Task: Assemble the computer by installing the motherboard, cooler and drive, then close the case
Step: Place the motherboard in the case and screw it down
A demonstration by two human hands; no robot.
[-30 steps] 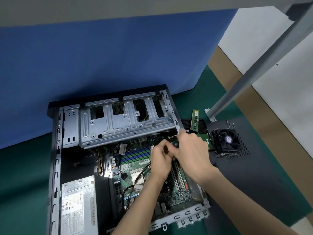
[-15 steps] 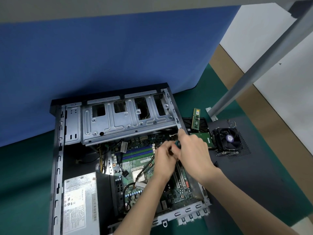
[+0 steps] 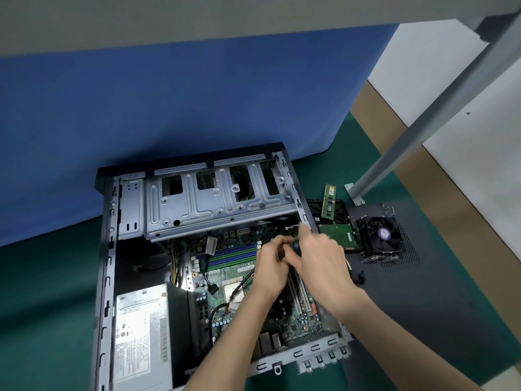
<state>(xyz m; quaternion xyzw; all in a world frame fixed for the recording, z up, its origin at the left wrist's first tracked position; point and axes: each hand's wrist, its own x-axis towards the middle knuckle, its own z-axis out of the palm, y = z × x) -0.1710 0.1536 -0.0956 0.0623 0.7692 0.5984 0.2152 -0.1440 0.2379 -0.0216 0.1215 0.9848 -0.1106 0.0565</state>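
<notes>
The open computer case (image 3: 108,277) lies on its side with the green motherboard (image 3: 222,277) inside it. Over the board's upper right part, my right hand (image 3: 321,266) grips the dark round handle of a screwdriver (image 3: 295,245), its index finger pointing up at the case rail. My left hand (image 3: 270,269) pinches the tool's shaft just below; the tip is hidden. The cooler (image 3: 380,235) with its black fan stands outside the case on the right. A drive (image 3: 337,234), green board up, lies between the cooler and the case.
A silver power supply (image 3: 141,340) fills the case's lower left and a metal drive cage (image 3: 214,201) spans its top. A RAM stick (image 3: 329,201) and the dark side panel (image 3: 423,292) lie to the right. A slanted metal post (image 3: 408,142) stands beyond.
Both hands stay together on the screwdriver at the same spot on the board, shifting only slightly. The camera view has drifted a little.
</notes>
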